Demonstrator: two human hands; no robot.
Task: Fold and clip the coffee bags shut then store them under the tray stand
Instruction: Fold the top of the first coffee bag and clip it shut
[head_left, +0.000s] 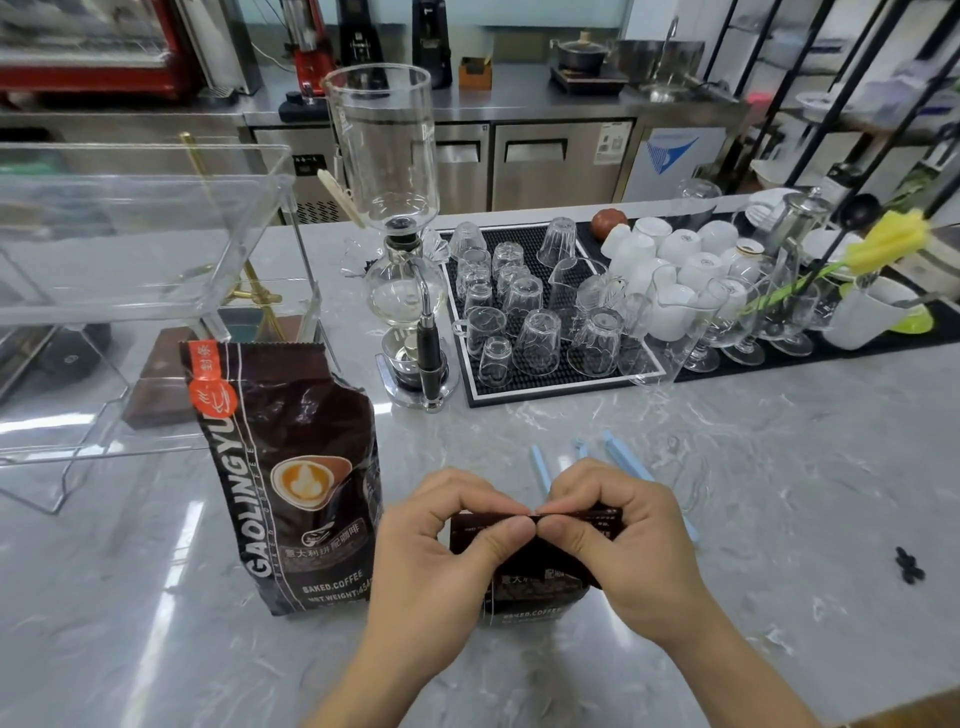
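Observation:
A dark brown coffee bag (524, 577) stands on the marble counter at the near centre. My left hand (441, 540) and my right hand (618, 525) pinch its folded top edge side by side, thumbs toward me. A second, taller coffee bag (291, 478) stands upright just to the left, its top unfolded. Light blue sealing clips (623, 460) lie on the counter behind my right hand, partly hidden by it. The clear acrylic tray stand (130, 249) rises at the left, with a dark wooden block (156, 384) under it.
A glass siphon coffee maker (400, 249) stands behind the bags. A black mat (530, 384) holds several upturned glasses, with white cups (675, 249) and stemmed glasses to the right. A small black object (909, 566) lies at the right.

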